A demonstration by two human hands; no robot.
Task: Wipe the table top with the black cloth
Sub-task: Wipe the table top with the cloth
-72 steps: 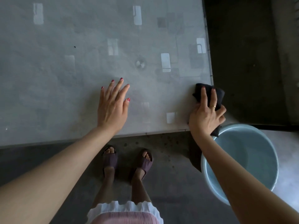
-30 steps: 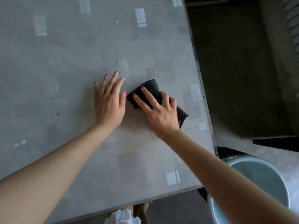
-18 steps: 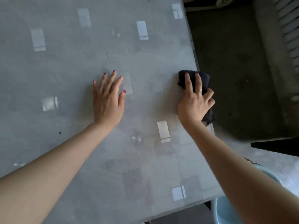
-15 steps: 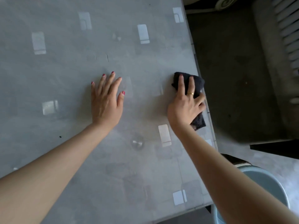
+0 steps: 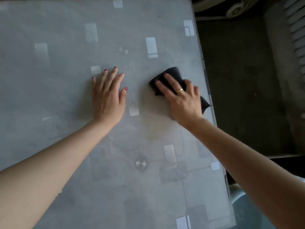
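A folded black cloth [image 5: 173, 73] lies flat on the grey glass table top [image 5: 66, 47], near the table's right edge. My right hand [image 5: 181, 98] presses down on the cloth, fingers spread over it and pointing up-left, so most of the cloth is hidden under the palm. A corner of the cloth pokes out to the right of my wrist. My left hand [image 5: 108, 95] rests flat on the bare table top, fingers slightly apart, a hand's width left of the cloth.
The table's right edge [image 5: 207, 83] runs top to bottom, with dark floor [image 5: 239, 88] beyond it. A pale blue bucket [image 5: 244, 212] shows at the bottom right, below the table edge. Pale carved furniture [image 5: 237, 7] stands at the top right.
My right hand has slid the cloth leftwards, away from the right edge, and its fingers now point up-left. My left hand stays flat in the same place. The camera has shifted forward over the table.
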